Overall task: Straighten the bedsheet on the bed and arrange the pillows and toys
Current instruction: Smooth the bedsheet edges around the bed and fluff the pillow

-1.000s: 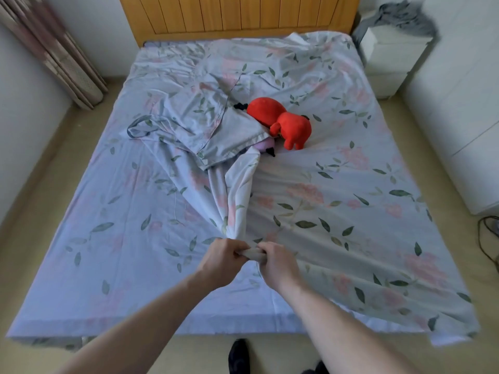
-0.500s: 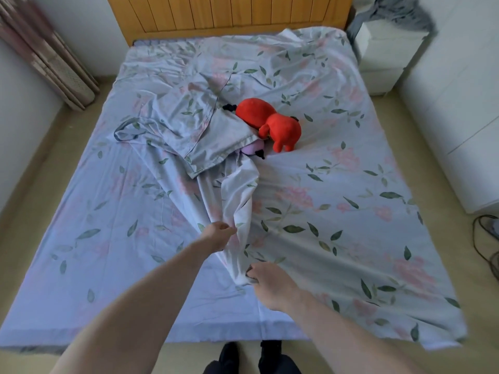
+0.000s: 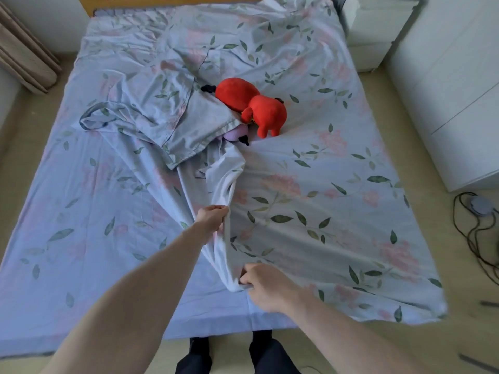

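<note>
Bedsheet (image 3: 310,211) looks light, limp and wrinkle-prone; left hand (image 3: 212,218) pinches its raised fold mid-frame, right hand (image 3: 263,283) grips lower down; the edges seem the best hold.

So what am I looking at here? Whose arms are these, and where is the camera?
No robot here: a person wears one camera on the head, looking down, so the bare arms are their own. They stand at the foot of a bed. Both hands grip a bunched ridge of the flowered sheet: the left hand farther up, the right hand nearer the foot edge. Mid-bed lie a crumpled pillowcase, a red plush toy, and a purple toy peeking out from under the pillowcase. The sheet is not yet flat.
</note>
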The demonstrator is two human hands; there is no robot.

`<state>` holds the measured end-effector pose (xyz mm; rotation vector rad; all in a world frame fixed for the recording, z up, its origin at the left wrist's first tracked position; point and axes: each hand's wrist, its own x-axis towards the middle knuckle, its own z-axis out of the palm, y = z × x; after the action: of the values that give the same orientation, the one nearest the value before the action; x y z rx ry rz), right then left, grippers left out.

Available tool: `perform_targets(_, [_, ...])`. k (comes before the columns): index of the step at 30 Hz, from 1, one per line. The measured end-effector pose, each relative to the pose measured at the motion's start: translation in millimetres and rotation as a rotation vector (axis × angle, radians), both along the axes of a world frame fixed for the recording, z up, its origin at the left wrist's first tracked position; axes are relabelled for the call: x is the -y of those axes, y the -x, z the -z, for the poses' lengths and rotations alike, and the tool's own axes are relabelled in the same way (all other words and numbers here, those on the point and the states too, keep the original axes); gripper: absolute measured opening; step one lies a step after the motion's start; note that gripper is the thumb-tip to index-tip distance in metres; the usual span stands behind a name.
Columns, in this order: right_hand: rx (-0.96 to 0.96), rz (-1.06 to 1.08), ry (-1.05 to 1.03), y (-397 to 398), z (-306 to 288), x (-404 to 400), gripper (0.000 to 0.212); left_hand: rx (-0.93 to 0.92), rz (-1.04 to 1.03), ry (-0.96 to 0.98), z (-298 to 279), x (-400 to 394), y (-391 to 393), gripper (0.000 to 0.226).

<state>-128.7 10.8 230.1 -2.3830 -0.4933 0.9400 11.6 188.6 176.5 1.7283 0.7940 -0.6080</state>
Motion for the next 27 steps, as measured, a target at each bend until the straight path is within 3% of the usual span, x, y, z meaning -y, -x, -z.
perform_targets(4, [-0.112, 0.071, 0.165, 3.5, 2.6, 4.9, 0.033, 0.141, -0.018, 0.057, -36.9, -40.1, 16.2, 0.022])
perform_targets(7, [-0.365, 0.192, 0.193, 0.0, 5.0, 13.3, 0.012, 0.23, 0.014, 0.103, -63.8, -71.1, 38.1, 0.023])
perform_targets(10, [-0.461, 0.438, 0.091, -39.0, 11.1, -0.5, 0.062, 0.295, 0.1, 0.022, -85.5, -100.8, 56.7, 0.022])
perform_targets(14, [-0.462, 0.872, -0.286, -133.0, -5.0, -66.3, 0.043, 0.317, 0.178, -0.058, -101.7, -122.1, 69.2, 0.018])
perform_targets(19, [-0.615, 0.909, -0.341, -192.5, -15.8, -152.3, 0.085, 0.412, 0.169, 0.043, -96.8, -123.7, 75.7, 0.013])
perform_targets(20, [-0.615, 0.92, -0.339, -194.7, -12.5, -163.9, 0.082, 0.412, 0.196, 0.05, -92.3, -122.9, 78.0, 0.011])
perform_targets(24, [-0.314, 0.843, -0.266, -195.4, -1.5, -193.7, 0.022, 0.388, 0.405, -0.038, -72.2, -142.0, 78.8, 0.01])
perform_targets(27, [-0.224, 0.757, -0.305, -190.8, 2.0, -199.0, 0.017, 0.313, 0.412, -0.025, -67.9, -173.1, 58.1, 0.003])
